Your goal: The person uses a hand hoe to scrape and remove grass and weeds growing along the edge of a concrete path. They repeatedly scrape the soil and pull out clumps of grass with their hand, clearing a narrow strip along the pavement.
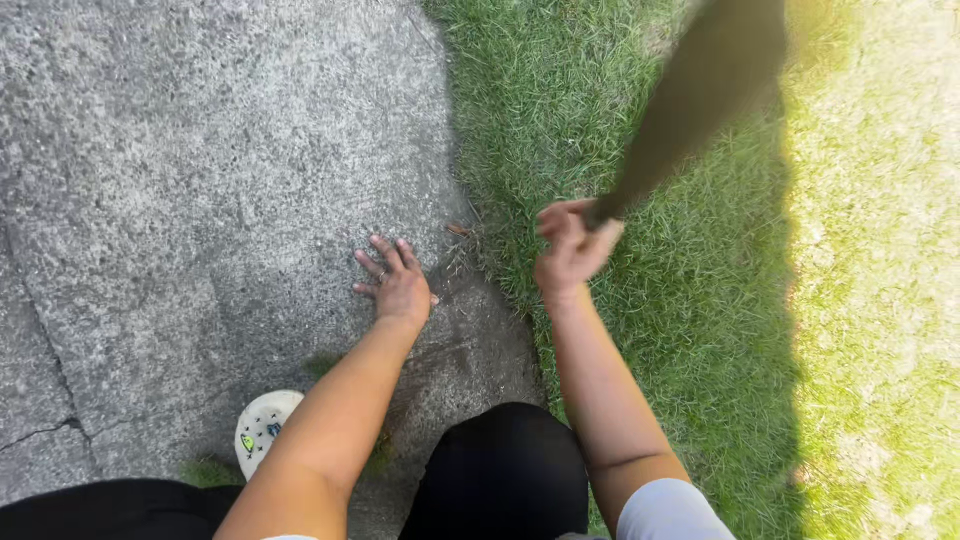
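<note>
Taking the edge where the concrete slab [200, 180] meets the grass [700, 300] as the landmark, a pale perforated clog [262, 428] rests on the slab well to the left of that edge, near the bottom of the view, beside the person's dark-clad knee [505, 470]. Just left of the edge, the left hand [398, 285] lies flat on the concrete, fingers spread apart and holding nothing, apparently bracing the body. Right at the edge sit a few dry scraps and bare soil, where the turf looks ragged against the slab. Just right of the edge, over the grass, the right hand [572, 245] is raised with its fingers wrapped tight around the handle of a long dark blade [700, 90], which runs up and away to the right and is blurred, so its exact shape cannot be told. Judging from this, the step in hand looks like a chopping stroke at the grass along the border. The next move would call for bringing the blade down close to the edge while keeping it well clear of the braced left hand.
</note>
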